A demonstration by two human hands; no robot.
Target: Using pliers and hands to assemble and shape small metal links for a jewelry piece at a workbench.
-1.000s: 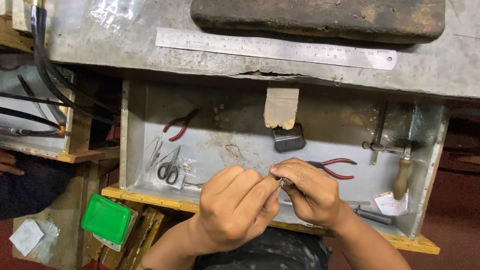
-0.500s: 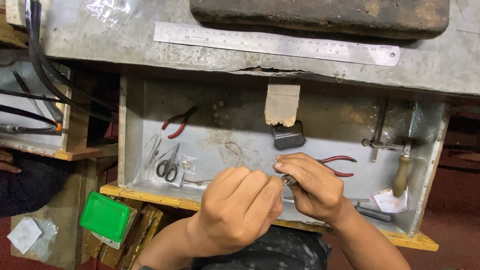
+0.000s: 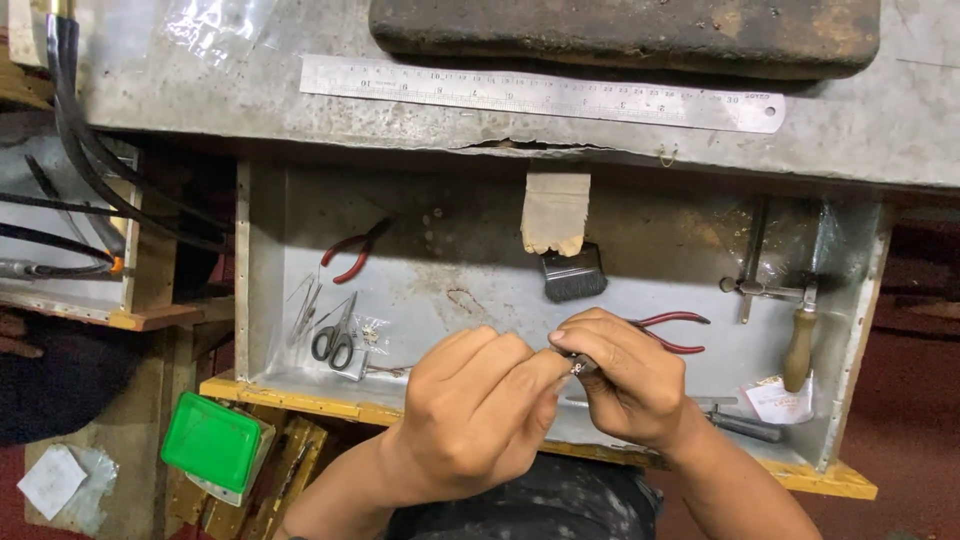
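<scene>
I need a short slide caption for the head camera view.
Two hands pinch a tiny metal piece above an open metal drawer.

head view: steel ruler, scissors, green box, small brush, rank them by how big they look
1. steel ruler, by far the longest
2. green box
3. scissors and small brush: look about alike, so not ranked

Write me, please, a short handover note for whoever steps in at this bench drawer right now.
Left hand: fingertips pinched on a small metal piece, over the front of the open metal drawer.
Right hand: also closed on that piece, from the other side; what the piece is cannot be told.
In the drawer: red-handled pliers just behind the right hand, a second red pair at the back left, scissors, a small brush, a wooden-handled saw frame.
On the bench top: a steel ruler.
Done: piece in hand. Left: the handwork on it; pliers untouched.
</scene>
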